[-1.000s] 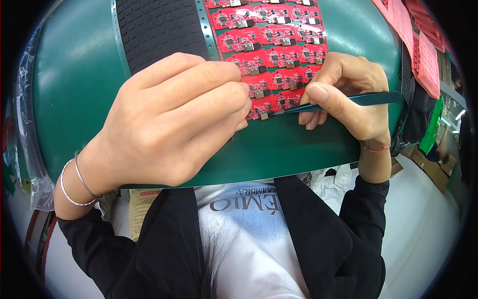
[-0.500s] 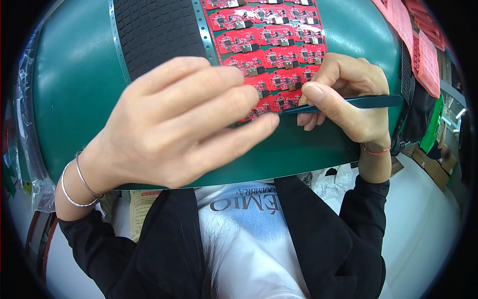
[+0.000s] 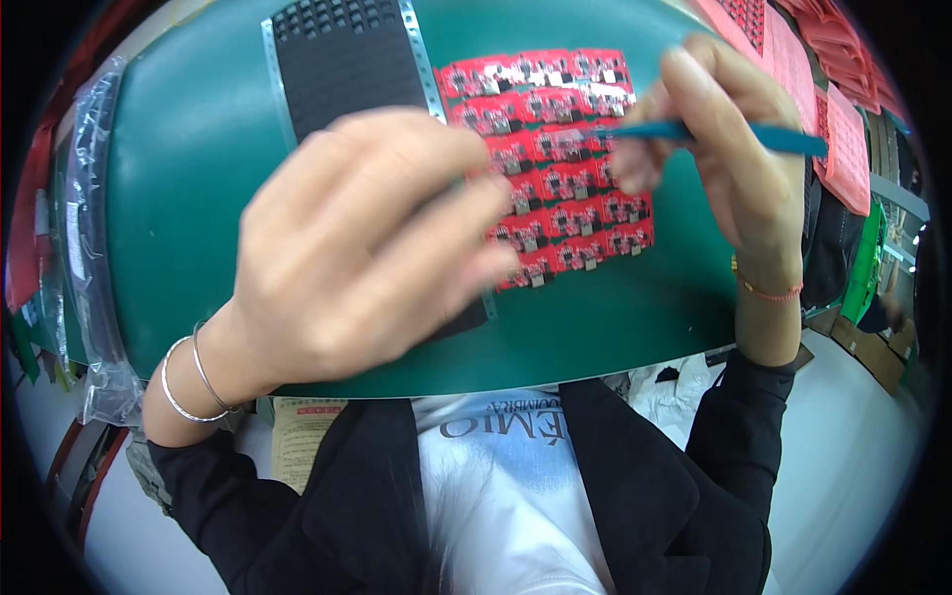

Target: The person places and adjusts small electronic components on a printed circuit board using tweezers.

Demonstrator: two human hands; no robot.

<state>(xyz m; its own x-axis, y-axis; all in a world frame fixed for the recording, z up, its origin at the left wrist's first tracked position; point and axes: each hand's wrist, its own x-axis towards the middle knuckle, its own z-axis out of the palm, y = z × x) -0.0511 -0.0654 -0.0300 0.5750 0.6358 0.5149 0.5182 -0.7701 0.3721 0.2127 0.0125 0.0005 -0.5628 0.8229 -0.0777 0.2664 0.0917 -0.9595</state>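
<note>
Several small red circuit boards point(image 3: 575, 218) with tiny dark parts and metal connectors lie in rows on a green table mat point(image 3: 188, 198). Above the right side of these boards, my right hand point(image 3: 729, 139) is closed around blue tweezers point(image 3: 788, 140), whose blurred tips point left over a middle row. My left hand point(image 3: 337, 248) hovers at the left side of the boards with bent, motion-smeared fingers; its palm side is hidden. Partly beneath that hand is a dark sheet of small black pieces point(image 3: 347, 79), edged by perforated strips.
Clear plastic wrapping point(image 3: 94, 228) runs along the left table edge. Pink bubble-wrap packaging point(image 3: 843, 149) and a green item point(image 3: 866, 263) are at the right. Crumpled white plastic point(image 3: 674, 392) and a brown paper package point(image 3: 302, 436) sit below the near edge.
My right hand has lifted the tweezers away from the nearest row of boards, up and farther back. My left hand has drawn back from the tweezer tips. The view has shifted, showing the boards' far edge.
</note>
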